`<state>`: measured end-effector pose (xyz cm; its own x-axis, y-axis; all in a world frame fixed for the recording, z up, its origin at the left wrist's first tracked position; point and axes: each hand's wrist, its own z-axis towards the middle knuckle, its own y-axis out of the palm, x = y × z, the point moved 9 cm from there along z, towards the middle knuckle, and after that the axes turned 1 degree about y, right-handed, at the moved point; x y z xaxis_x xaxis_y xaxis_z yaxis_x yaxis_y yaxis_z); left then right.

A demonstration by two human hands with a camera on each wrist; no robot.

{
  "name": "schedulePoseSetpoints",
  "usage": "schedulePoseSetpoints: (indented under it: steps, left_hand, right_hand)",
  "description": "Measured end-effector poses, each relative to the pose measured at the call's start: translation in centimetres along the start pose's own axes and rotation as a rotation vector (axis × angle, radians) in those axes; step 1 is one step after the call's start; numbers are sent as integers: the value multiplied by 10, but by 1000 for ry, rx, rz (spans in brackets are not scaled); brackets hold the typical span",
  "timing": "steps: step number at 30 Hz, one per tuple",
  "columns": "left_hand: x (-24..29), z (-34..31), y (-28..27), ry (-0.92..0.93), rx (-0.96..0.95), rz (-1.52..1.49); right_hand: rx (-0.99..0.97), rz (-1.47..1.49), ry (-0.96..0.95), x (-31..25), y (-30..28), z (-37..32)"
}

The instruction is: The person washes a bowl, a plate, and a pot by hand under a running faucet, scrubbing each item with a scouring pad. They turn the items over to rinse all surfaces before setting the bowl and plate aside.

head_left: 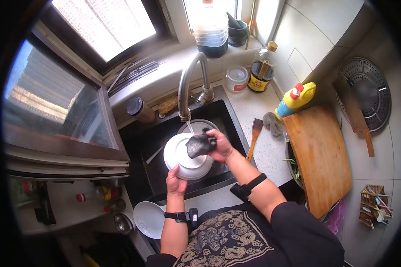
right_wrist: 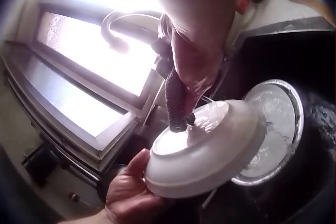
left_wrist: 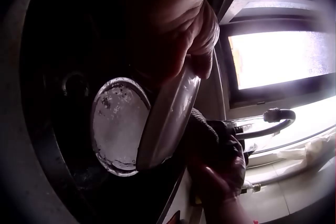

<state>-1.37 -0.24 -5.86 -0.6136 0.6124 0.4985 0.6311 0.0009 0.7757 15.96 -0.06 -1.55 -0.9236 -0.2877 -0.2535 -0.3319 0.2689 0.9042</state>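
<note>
In the sink (head_left: 136,142) lies a round pan (head_left: 205,124), with a plate (head_left: 177,153) above it. The faucet (head_left: 182,89) stands at the sink's back edge; left of that, behind the sink, are a sponge (head_left: 168,106) and a jar (head_left: 141,110). A lidded tub (head_left: 237,81) and a sauce bottle (head_left: 260,73) stand behind it to the right. A spatula (head_left: 255,133) lies right of the sink, a cutting board (head_left: 321,164) farther right. A bowl (head_left: 149,219) sits before it, leftward.
</note>
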Motion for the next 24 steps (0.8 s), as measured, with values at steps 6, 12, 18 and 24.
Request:
schedulePoseSetpoints:
  steps: [6, 12, 18, 24]
  left_hand:
    - [6, -8, 16, 26, -19, 24]
    - [0, -10, 25, 7, -56, 24]
    - [1, -9, 36, -31, -105, 247]
    - [11, -15, 45, 69, -101, 394]
  right_hand:
    - [373, -1448, -744, 8, 19, -3]
    - [134, -1843, -968, 47, 75, -13]
    - [391, -1610, -838, -19, 49, 26]
    - [904, -1191, -514, -35, -47, 5]
